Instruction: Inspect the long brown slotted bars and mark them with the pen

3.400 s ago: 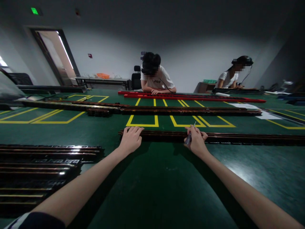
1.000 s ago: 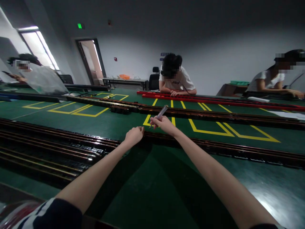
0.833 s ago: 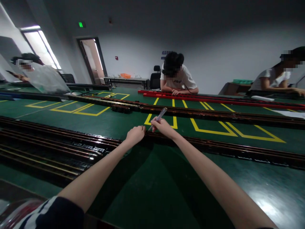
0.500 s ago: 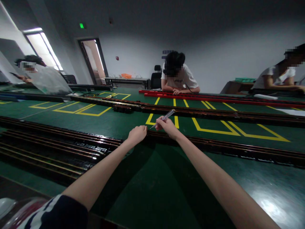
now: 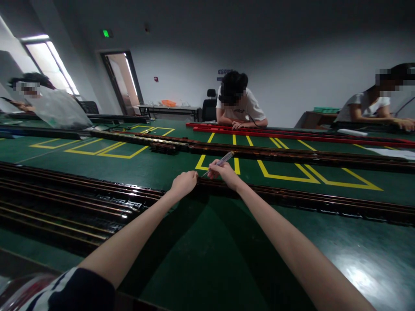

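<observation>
A long dark rail (image 5: 308, 202) with copper-coloured strips lies across the green table (image 5: 207, 259) in front of me. My left hand (image 5: 184, 182) is closed around the rail's left end. My right hand (image 5: 223, 172) sits just right of it and pinches a clear-handled screwdriver (image 5: 219, 162). The tool slants down to the left, with its tip at the rail end between my two hands.
Several similar dark rails (image 5: 71, 203) are stacked at the left. More long rails (image 5: 259, 152) and red rails (image 5: 292, 134) lie farther back over yellow floor-tape rectangles (image 5: 292, 172). One person (image 5: 240, 106) leans on the far edge, another sits at the right (image 5: 372, 108), a third at the left (image 5: 29, 93).
Since 3.4 s ago my right hand slid left along the rail to meet my left hand at its end. Over the last second the screwdriver has tilted slightly; both hands stay put.
</observation>
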Demonstrator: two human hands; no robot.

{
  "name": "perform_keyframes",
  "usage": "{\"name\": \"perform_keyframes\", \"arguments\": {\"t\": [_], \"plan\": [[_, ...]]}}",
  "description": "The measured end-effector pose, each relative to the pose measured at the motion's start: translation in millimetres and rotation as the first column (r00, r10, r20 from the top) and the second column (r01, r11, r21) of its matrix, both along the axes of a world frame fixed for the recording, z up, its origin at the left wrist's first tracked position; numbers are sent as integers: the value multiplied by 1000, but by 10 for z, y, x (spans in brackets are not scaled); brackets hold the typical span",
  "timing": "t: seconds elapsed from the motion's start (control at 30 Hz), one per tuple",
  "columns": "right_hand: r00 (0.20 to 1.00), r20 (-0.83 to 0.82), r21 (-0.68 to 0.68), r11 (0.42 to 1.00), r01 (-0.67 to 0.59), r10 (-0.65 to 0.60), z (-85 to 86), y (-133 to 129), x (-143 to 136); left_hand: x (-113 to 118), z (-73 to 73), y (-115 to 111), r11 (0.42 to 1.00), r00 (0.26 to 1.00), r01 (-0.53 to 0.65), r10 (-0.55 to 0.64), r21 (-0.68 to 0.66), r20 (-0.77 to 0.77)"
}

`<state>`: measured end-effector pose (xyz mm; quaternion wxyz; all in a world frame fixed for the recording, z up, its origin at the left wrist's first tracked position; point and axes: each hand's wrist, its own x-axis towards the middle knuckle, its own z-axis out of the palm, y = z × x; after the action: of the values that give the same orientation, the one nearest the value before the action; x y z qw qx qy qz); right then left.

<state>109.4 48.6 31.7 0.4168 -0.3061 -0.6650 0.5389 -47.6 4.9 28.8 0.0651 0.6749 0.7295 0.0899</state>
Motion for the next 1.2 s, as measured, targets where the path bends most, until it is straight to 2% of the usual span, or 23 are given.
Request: {"name": "perform_keyframes", "arguments": {"t": [0.7,0.97,1.2], "plan": [[975,-46,-112,971,211,-217,37,-19,-37,42,41,-43,1000,1000,-17,17,-11,-3],[983,-27,-94,979,181,-184,43,-32,-25,51,48,-53,1000,1000,-16,16,-4,-3],[989,-27,-44,989,143,-144,-17,12,-2,47,40,-47,1000,1000,-8,8,0,15]]}}
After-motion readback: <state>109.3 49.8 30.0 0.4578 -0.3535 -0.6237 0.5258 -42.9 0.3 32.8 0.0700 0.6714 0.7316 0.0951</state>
